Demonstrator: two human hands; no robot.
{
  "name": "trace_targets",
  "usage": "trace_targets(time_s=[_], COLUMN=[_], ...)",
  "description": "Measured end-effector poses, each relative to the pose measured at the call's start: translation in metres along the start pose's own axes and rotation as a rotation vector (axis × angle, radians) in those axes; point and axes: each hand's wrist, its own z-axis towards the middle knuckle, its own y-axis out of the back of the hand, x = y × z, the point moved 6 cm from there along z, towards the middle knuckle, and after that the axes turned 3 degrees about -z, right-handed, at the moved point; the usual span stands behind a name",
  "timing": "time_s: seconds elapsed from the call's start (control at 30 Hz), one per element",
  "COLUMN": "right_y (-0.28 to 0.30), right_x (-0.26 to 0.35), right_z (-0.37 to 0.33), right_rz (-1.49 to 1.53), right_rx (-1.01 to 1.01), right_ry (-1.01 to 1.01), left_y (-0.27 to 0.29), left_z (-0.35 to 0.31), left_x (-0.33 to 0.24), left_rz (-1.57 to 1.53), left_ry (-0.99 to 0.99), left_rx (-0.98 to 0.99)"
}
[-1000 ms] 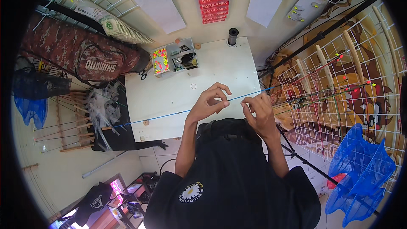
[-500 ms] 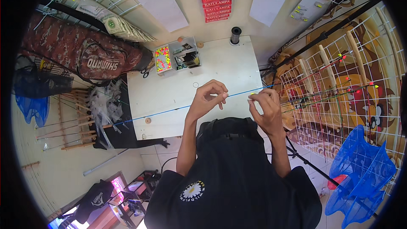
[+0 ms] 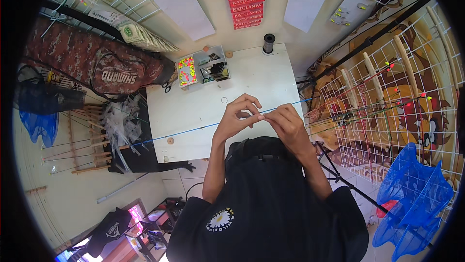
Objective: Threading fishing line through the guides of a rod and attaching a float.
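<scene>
My left hand (image 3: 236,120) and my right hand (image 3: 289,125) meet fingertip to fingertip above the near part of the white table (image 3: 256,75). Each has its thumb and forefinger pinched together; whatever lies between them is too small or hidden to name. A thin blue rod (image 3: 186,130) with a wooden handle end at the left runs slantwise across the table. It passes behind my left hand and shows again beyond my right hand, rising to the right. Whether my fingers touch the rod I cannot tell.
A clear divided box (image 3: 213,72) with bright small beads stands at the back left, beside scissors (image 3: 166,87). A dark spool (image 3: 269,44) stands at the back right. White wire racks (image 3: 358,131) with rods line the right; a camouflage bag (image 3: 114,63) hangs left.
My right hand has moved left, from apart over the rod to touching my left fingertips. The small yellow thing at its fingers no longer shows. My left hand has barely moved.
</scene>
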Motion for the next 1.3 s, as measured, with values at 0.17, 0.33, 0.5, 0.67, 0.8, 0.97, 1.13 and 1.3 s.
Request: trace_targets(time_s=[0.17, 0.33, 0.5, 0.67, 0.8, 0.97, 1.13, 1.3], right_y=[0.01, 0.016, 0.02, 0.035, 0.039, 0.009, 0.001, 0.007], right_x=[-0.004, -0.008, 0.008, 0.017, 0.02, 0.021, 0.009, 0.002], right_z=[-0.003, -0.005, -0.002, -0.005, -0.002, 0.007, 0.006, 0.003], right_rz=[0.127, 0.008, -0.181, -0.19, -0.049, -0.054, 0.065, 0.181], right_rx=[-0.099, -0.058, -0.04, -0.167, -0.123, 0.084, 0.023, -0.026], right_ry=[-0.121, -0.144, -0.196, -0.222, -0.163, 0.022, -0.005, -0.093], left_y=[0.002, 0.001, 0.0, 0.001, 0.003, 0.0, 0.0, -0.002], left_z=[0.0, 0.0, 0.002, 0.002, 0.0, 0.001, -0.001, -0.007], left_x=[0.005, 0.003, 0.002, 0.001, 0.001, 0.001, 0.0, -0.017], left_rz=[-0.067, -0.061, -0.026, 0.017, 0.028, 0.01, 0.022, 0.108], left_ry=[0.012, 0.0, 0.013, -0.011, -0.025, -0.023, -0.005, -0.061], left_rx=[-0.018, -0.03, -0.013, -0.011, -0.018, -0.012, 0.035, -0.012])
